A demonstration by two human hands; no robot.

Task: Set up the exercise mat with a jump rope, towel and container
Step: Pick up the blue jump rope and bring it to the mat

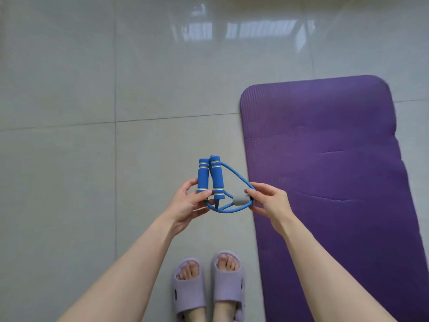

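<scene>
I hold a blue jump rope [210,176] in front of me, above the tiled floor. Its two foam handles stand upright side by side, and a grey sleeve joins its blue loops. My left hand [190,202] pinches the lower ends of the handles. My right hand [269,202] pinches the rope loop just right of the grey sleeve. A purple exercise mat [329,182] lies unrolled on the floor to the right, with nothing on it. No towel or container is in view.
Grey floor tiles [92,89] fill the left and far side, with window glare at the top. My feet in lilac slippers [209,284] stand just left of the mat's near edge.
</scene>
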